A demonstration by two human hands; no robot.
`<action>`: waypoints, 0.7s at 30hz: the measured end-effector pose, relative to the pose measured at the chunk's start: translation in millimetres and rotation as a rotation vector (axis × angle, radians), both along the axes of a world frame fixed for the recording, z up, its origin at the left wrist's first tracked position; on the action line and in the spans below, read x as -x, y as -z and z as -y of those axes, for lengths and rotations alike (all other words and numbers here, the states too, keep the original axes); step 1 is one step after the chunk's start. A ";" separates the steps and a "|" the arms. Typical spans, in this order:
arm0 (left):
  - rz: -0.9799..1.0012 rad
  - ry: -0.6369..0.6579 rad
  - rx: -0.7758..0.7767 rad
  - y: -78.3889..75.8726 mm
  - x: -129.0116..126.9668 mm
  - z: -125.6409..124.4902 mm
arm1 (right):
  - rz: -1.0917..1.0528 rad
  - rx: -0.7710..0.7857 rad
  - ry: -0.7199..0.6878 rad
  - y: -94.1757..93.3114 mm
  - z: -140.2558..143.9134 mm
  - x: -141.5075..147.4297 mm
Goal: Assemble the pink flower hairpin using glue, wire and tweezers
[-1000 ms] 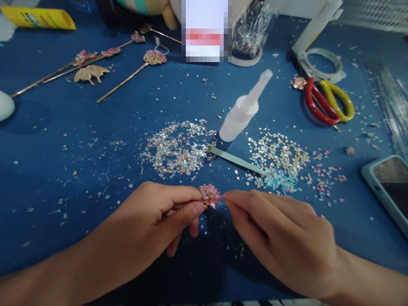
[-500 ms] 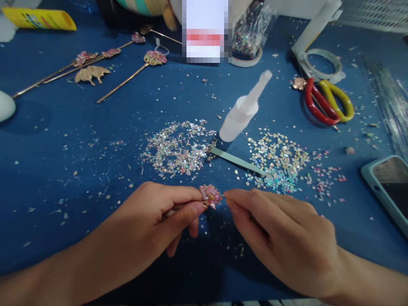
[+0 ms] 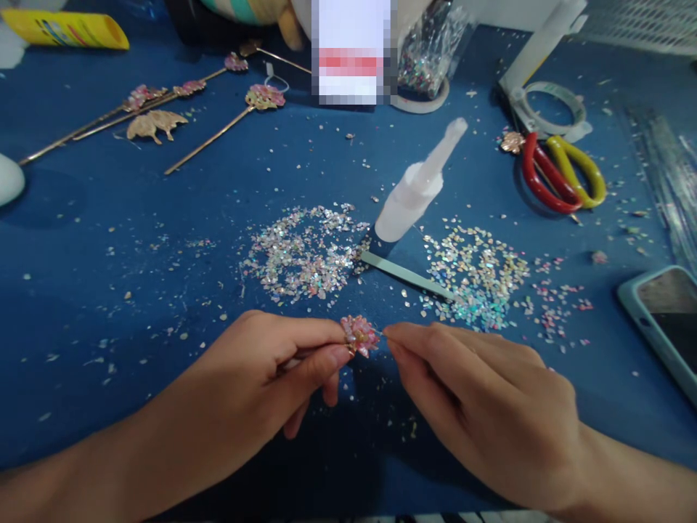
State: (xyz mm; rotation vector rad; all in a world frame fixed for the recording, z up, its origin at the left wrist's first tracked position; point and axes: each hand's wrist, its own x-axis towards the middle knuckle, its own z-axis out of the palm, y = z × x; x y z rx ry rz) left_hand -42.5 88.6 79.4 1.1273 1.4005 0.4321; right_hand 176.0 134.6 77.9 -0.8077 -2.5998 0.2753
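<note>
My left hand (image 3: pixel 261 381) pinches a gold hair stick just below its pink flower head (image 3: pixel 359 334), which is covered in iridescent flakes; the stick's shaft is hidden in the hand. My right hand (image 3: pixel 484 407) has thumb and forefinger pinched together right beside the flower, touching its right edge with a thin pointed tip that barely shows. Just beyond lie two heaps of shell flakes: a pale one (image 3: pixel 305 250) and a gold-green one (image 3: pixel 476 272). Between them rests a white glue bottle (image 3: pixel 414 192) and a pale green strip (image 3: pixel 406 274).
On the blue cloth (image 3: pixel 136 240), several finished hair sticks (image 3: pixel 163 102) lie at the back left. Red and yellow scissors (image 3: pixel 560 171) and a tape ring (image 3: pixel 555 109) sit back right. A phone (image 3: pixel 661 323) is at the right edge. A bag of flakes (image 3: pixel 428 54) stands behind.
</note>
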 end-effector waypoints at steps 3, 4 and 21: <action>-0.008 -0.004 -0.002 0.7 -0.1 0.6 | -0.001 0.012 -0.010 0.2 0.4 0.0; -0.009 -0.002 -0.004 0.6 0.1 0.9 | 0.001 0.017 -0.009 0.3 0.4 0.0; -0.039 0.011 -0.028 1.2 0.4 -0.1 | -0.016 -0.026 -0.007 3.5 2.3 -2.0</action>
